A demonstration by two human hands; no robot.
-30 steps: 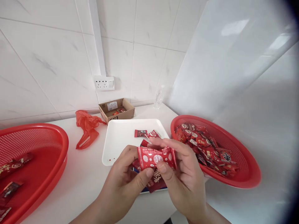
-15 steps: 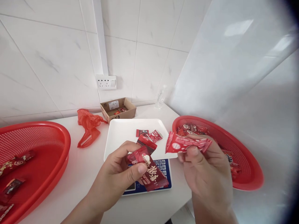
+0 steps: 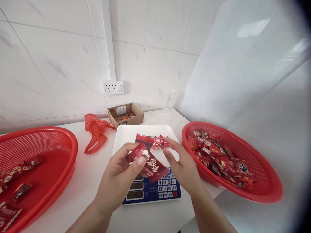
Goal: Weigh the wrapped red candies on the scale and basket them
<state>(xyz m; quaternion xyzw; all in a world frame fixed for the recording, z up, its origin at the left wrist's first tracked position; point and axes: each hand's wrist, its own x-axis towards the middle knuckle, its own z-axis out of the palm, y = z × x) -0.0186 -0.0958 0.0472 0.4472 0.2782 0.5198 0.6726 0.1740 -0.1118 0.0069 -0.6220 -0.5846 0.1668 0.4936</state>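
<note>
My left hand (image 3: 121, 174) pinches a dark red candy packet (image 3: 154, 168) with gold lettering between thumb and fingers, above the front of the digital scale (image 3: 150, 197). A second dark red packet (image 3: 144, 139) shows behind it; whether that one is held too, I cannot tell. My right hand (image 3: 183, 165) reaches over the scale's white pan (image 3: 123, 131) with its thumb and forefinger apart. Close to those fingertips lies a red candy with pale dots (image 3: 157, 141), beside other wrapped candies partly covered by it.
At right stands a red plastic basket (image 3: 269, 174) heaped with wrapped candies. Another red basket (image 3: 60, 132) at left holds several packets. Behind the scale are a cardboard box (image 3: 131, 120), a red plastic bag (image 3: 96, 129) and a clear bottle (image 3: 169, 104), near the tiled wall.
My right hand has moved left from beside the right basket to the scale pan and let go of the dotted candy there. My left hand still holds its dark red packet.
</note>
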